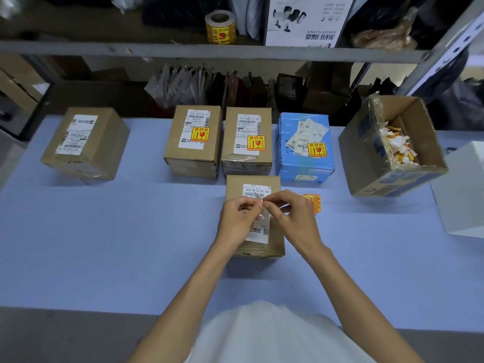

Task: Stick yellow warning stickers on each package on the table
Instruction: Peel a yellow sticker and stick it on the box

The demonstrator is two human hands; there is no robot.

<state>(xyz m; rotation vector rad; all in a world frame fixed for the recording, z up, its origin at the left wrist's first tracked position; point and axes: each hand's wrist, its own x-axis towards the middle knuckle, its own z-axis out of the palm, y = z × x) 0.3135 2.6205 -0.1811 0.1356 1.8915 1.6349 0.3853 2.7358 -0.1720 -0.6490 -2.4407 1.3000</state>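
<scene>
Blue counter [104,244], seen from above, with clock bearings taken from the near package [235,186]. This brown box sits at frame centre, its white shipping label [258,191] facing up. Both hands hover together over its top. The left hand [239,218] and right hand [290,213] meet fingertip to fingertip, each pinching a pale slip [262,208]. Cannot tell whether the slip is a sticker or its backing. Just beside the right hand at 3 o'clock, a stack of yellow stickers [313,203] lies flat on the counter. A row of three stands from 11 to 1 o'clock. The left brown box [193,153] carries a yellow warning sticker [201,134] over the corner of its label. The middle brown box [247,158] close beside it is marked the same way [256,143]. The blue package [288,158] has its sticker [317,149] on its white labels. Well apart at 10 o'clock, a tilted brown box [104,142] shows a white label on top. At 2 o'clock an open carton [366,158] holds crumpled white, yellow and red paper scraps [398,146]. A white box [463,189] is cut off by the right edge of the frame. At 12 o'clock, on the shelf [131,49] above the counter, are a roll of yellow stickers [220,28] and a white barcode-scanner carton [306,22].
</scene>
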